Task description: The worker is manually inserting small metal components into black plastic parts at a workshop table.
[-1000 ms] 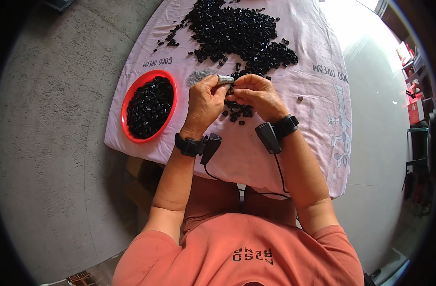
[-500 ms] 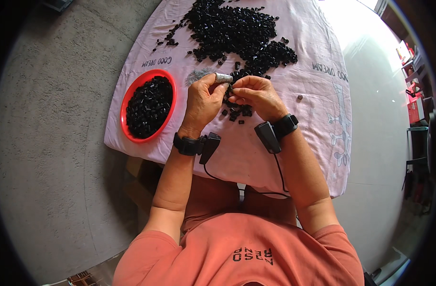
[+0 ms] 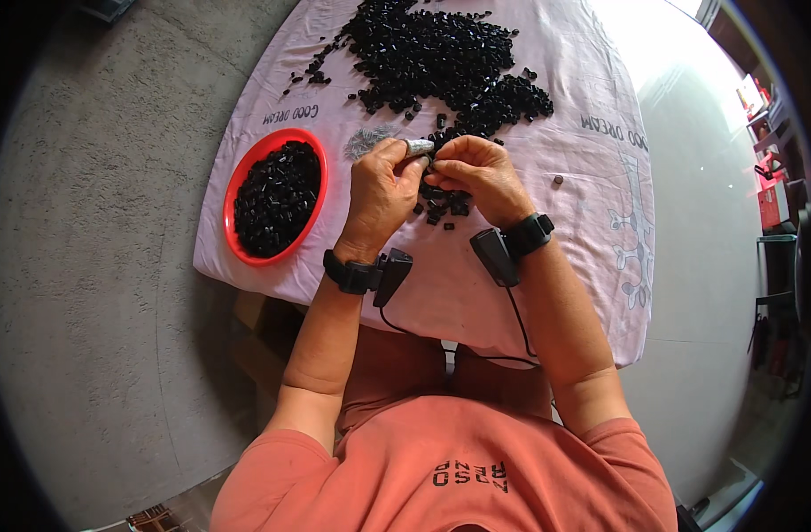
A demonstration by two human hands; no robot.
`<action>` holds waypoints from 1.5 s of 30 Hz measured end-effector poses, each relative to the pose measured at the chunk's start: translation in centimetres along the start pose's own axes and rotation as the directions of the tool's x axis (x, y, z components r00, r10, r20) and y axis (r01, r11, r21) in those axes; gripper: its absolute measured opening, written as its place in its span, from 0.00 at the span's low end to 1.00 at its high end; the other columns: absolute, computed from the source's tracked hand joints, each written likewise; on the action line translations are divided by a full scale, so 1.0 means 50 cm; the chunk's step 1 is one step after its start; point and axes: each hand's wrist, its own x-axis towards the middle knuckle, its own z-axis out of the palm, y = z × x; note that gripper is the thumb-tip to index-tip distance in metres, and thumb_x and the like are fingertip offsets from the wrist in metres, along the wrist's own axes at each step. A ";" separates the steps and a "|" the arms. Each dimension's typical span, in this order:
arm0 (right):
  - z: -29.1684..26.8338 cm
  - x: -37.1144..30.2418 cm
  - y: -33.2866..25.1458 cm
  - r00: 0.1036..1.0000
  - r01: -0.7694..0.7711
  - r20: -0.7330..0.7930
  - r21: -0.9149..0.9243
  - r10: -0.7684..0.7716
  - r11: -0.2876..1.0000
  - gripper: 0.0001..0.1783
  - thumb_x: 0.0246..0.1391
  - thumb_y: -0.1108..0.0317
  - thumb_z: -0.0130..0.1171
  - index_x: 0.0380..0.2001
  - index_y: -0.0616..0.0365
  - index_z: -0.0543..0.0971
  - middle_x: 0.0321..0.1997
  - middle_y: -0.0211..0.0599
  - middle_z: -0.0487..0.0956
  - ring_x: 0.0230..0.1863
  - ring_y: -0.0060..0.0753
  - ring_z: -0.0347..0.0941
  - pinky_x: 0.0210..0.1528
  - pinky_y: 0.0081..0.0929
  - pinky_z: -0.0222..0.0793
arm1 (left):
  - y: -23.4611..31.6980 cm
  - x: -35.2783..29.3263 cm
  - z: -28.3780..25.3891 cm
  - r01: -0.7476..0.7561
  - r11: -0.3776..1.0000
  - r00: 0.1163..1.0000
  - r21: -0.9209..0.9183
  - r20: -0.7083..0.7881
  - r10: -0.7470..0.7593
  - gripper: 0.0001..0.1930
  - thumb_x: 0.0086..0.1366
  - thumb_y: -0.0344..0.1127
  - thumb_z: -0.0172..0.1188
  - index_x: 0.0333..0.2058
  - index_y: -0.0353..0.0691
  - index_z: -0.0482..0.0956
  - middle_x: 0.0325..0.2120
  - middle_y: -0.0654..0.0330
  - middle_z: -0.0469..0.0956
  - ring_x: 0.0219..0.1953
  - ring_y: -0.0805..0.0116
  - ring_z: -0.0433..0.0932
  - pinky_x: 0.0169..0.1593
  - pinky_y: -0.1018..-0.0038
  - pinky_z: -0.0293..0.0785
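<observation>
My left hand [image 3: 379, 195] is closed in a pinch, its tips meeting those of my right hand [image 3: 483, 173], which pinches too. A silvery wrapping [image 3: 419, 147] covers the end of my left index finger. Between the fingertips a small black piece [image 3: 427, 166] seems to sit in the left pinch, mostly hidden. What the right fingers hold is too small to make out. Beside my left hand lies a little heap of thin grey metal bits [image 3: 363, 142]. Several loose black pieces [image 3: 436, 211] lie under and between my hands.
A large pile of small black pieces [image 3: 432, 58] spreads over the far part of the pink cloth-covered table [image 3: 565, 266]. At the left stands a red bowl [image 3: 229, 195] full of black pieces. One lone piece [image 3: 558, 180] lies at the right. Cables hang from both wrist devices [image 3: 496, 257].
Both hands stay together in nearly the same place. My left hand has turned slightly, its wrapped fingertip shifting a little to the right. The piles and the bowl have not moved.
</observation>
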 end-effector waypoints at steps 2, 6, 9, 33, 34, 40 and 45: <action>-0.003 0.001 0.002 1.000 0.017 0.007 0.001 -0.017 1.000 0.05 0.58 0.77 0.62 0.38 0.61 0.80 0.37 0.34 0.83 0.38 0.27 0.83 0.40 0.18 0.80 | 0.008 -0.001 -0.002 -0.044 0.999 0.999 -0.002 0.007 0.044 0.08 0.58 0.24 0.64 0.38 0.33 0.82 0.30 0.56 0.79 0.30 0.68 0.79 0.34 0.72 0.76; -0.002 0.004 0.011 0.999 0.055 0.002 -0.006 -0.055 0.998 0.06 0.57 0.77 0.63 0.39 0.60 0.80 0.38 0.32 0.83 0.37 0.21 0.81 0.39 0.17 0.79 | 0.007 -0.002 0.006 -0.103 0.994 0.995 0.032 0.004 0.103 0.11 0.53 0.25 0.68 0.37 0.34 0.81 0.28 0.56 0.76 0.29 0.64 0.78 0.31 0.70 0.75; -0.005 0.003 0.008 0.999 0.045 0.006 0.024 -0.045 0.999 0.07 0.57 0.76 0.64 0.40 0.59 0.81 0.38 0.31 0.83 0.37 0.19 0.80 0.39 0.17 0.79 | 0.005 0.001 0.011 -0.118 0.992 0.993 0.043 -0.015 0.119 0.12 0.52 0.24 0.69 0.36 0.34 0.80 0.28 0.56 0.75 0.28 0.63 0.77 0.31 0.69 0.74; -0.025 0.009 -0.003 0.963 0.201 -0.161 -0.102 -0.215 0.974 0.08 0.62 0.69 0.61 0.43 0.57 0.80 0.39 0.34 0.84 0.40 0.25 0.82 0.43 0.18 0.77 | 0.005 -0.004 -0.014 -0.056 0.997 0.997 0.054 0.064 0.053 0.08 0.57 0.23 0.67 0.36 0.33 0.80 0.27 0.57 0.76 0.28 0.67 0.78 0.33 0.71 0.74; -0.028 0.010 -0.004 0.958 0.215 -0.173 -0.091 -0.228 0.972 0.08 0.62 0.69 0.61 0.43 0.57 0.80 0.39 0.34 0.84 0.40 0.25 0.82 0.43 0.18 0.77 | 0.004 -0.004 -0.016 -0.055 0.996 0.997 0.063 0.060 0.051 0.08 0.57 0.23 0.67 0.37 0.32 0.80 0.28 0.57 0.77 0.28 0.67 0.78 0.34 0.72 0.74; -0.044 0.018 -0.002 0.941 0.252 -0.214 -0.080 -0.263 0.964 0.08 0.63 0.69 0.61 0.43 0.57 0.80 0.40 0.36 0.84 0.41 0.26 0.82 0.44 0.19 0.78 | -0.017 -0.007 -0.011 -0.087 0.995 0.996 0.052 -0.024 0.088 0.09 0.57 0.22 0.67 0.37 0.33 0.81 0.29 0.56 0.79 0.30 0.66 0.81 0.35 0.74 0.76; -0.044 0.019 -0.002 0.946 0.240 -0.196 -0.107 -0.257 0.965 0.08 0.63 0.68 0.61 0.43 0.58 0.80 0.40 0.37 0.84 0.41 0.27 0.83 0.44 0.20 0.78 | -0.012 -0.008 -0.011 -0.063 0.998 0.995 0.018 -0.076 0.064 0.09 0.55 0.24 0.69 0.36 0.34 0.81 0.28 0.56 0.79 0.30 0.63 0.81 0.34 0.71 0.76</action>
